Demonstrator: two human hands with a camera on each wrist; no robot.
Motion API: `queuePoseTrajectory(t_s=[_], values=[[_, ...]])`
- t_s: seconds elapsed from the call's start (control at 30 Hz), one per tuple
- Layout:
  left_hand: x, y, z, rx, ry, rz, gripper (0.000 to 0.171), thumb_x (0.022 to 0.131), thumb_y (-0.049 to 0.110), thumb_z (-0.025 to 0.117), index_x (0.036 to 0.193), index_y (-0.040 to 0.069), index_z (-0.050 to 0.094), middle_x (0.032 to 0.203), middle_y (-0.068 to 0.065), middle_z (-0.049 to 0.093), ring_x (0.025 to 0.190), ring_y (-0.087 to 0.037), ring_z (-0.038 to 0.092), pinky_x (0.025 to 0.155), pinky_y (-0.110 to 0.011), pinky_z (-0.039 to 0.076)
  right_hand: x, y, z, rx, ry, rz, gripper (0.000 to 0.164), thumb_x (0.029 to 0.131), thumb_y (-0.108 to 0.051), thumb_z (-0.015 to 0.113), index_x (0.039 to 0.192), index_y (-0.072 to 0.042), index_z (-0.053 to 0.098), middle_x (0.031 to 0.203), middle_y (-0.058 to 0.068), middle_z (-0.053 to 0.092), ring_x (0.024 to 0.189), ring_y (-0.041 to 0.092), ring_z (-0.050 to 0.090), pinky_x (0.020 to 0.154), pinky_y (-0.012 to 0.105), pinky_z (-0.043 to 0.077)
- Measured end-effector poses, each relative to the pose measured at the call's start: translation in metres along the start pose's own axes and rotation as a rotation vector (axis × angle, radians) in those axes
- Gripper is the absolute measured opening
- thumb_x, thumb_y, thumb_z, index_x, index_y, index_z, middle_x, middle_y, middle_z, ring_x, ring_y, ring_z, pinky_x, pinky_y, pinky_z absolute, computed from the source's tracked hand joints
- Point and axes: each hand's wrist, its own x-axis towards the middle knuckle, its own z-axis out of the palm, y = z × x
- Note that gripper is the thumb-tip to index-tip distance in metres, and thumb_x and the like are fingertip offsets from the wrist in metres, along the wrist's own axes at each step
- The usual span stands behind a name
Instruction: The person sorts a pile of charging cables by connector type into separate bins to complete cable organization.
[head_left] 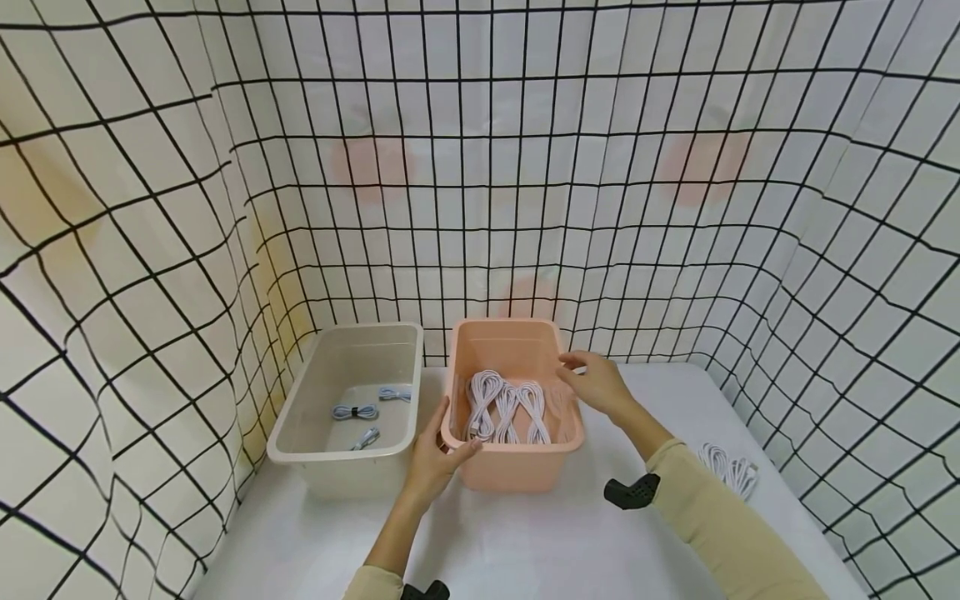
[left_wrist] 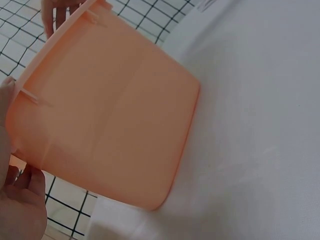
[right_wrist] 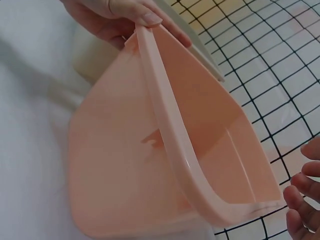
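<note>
A peach-pink plastic bin [head_left: 517, 471] stands in the middle of the table with three coiled white cables [head_left: 507, 410] inside. My left hand [head_left: 433, 467] grips its near left corner, thumb over the rim and fingers along the outer side; the left wrist view shows this hand [left_wrist: 22, 205] at the bin wall [left_wrist: 110, 110]. By the right rim is my right hand [head_left: 596, 383], its fingers loosely bent and holding nothing. In the right wrist view those fingers [right_wrist: 302, 200] are just beside the rim [right_wrist: 170, 125]; whether they touch it I cannot tell.
Left of the pink bin stands a cream bin [head_left: 341, 457] holding three small light-blue cables, one [head_left: 355, 412] tied with a black band. More coiled white cable [head_left: 727, 471] lies on the white table at the right, partly behind the right sleeve. Black netting [head_left: 517, 208] encloses the back and sides.
</note>
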Motion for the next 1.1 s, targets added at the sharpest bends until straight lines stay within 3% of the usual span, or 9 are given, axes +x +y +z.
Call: queuePoseTrajectory(t_s=[0.27,0.47,0.6,0.73,0.83,1.1], values=[[-0.001,-0.001,-0.001,0.019,0.004,0.003,0.095,0.086,0.006,0.085,0.161,-0.004,0.027,0.158,-0.031,0.034,0.134,-0.043,0.05,0.105,-0.038,0.047,-0.005,0.011,-0.006,0.005,0.037,0.021,0.04,0.103,-0.023,0.062,0.136,0.0,0.065,0.121,0.017,0.069,0.11,0.038,0.066,0.083,0.048,0.057],[0.006,-0.024,0.0,0.017,0.013,-0.002,0.097,0.086,0.003,0.083,0.164,0.003,0.025,0.161,-0.026,0.033,0.136,-0.041,0.048,0.104,-0.031,0.047,-0.015,0.021,-0.015,-0.001,0.037,0.046,0.041,0.104,-0.025,0.061,0.138,-0.002,0.063,0.125,0.017,0.067,0.114,0.039,0.064,0.084,0.05,0.057],[0.008,-0.035,0.001,0.009,0.009,-0.001,0.098,0.086,0.007,0.085,0.165,0.011,0.026,0.163,-0.021,0.033,0.137,-0.037,0.048,0.105,-0.035,0.047,-0.027,0.034,-0.025,0.0,0.043,0.067,0.043,0.105,-0.026,0.06,0.14,-0.001,0.061,0.129,0.019,0.065,0.116,0.041,0.062,0.086,0.053,0.056],[0.008,-0.037,0.003,-0.006,-0.01,0.007,0.098,0.086,0.009,0.085,0.165,0.012,0.027,0.163,-0.019,0.033,0.138,-0.036,0.048,0.107,-0.039,0.045,-0.041,0.053,-0.035,-0.01,0.055,0.104,0.044,0.106,-0.027,0.059,0.14,0.001,0.06,0.129,0.021,0.065,0.114,0.04,0.064,0.087,0.055,0.055],[0.008,-0.036,0.003,-0.004,-0.015,0.016,0.098,0.087,0.008,0.085,0.165,0.011,0.026,0.163,-0.02,0.033,0.137,-0.036,0.048,0.105,-0.036,0.047,-0.049,0.068,-0.041,-0.003,0.063,0.12,0.046,0.107,-0.03,0.058,0.141,0.001,0.06,0.131,0.021,0.064,0.113,0.04,0.064,0.089,0.057,0.054],[0.01,-0.036,-0.001,0.009,-0.002,0.021,0.098,0.087,0.011,0.085,0.165,0.012,0.025,0.161,-0.023,0.034,0.136,-0.037,0.049,0.106,-0.046,0.047,-0.073,0.096,-0.05,-0.008,0.082,0.144,0.05,0.108,-0.036,0.056,0.142,0.001,0.059,0.135,0.024,0.061,0.116,0.042,0.062,0.087,0.055,0.055]])
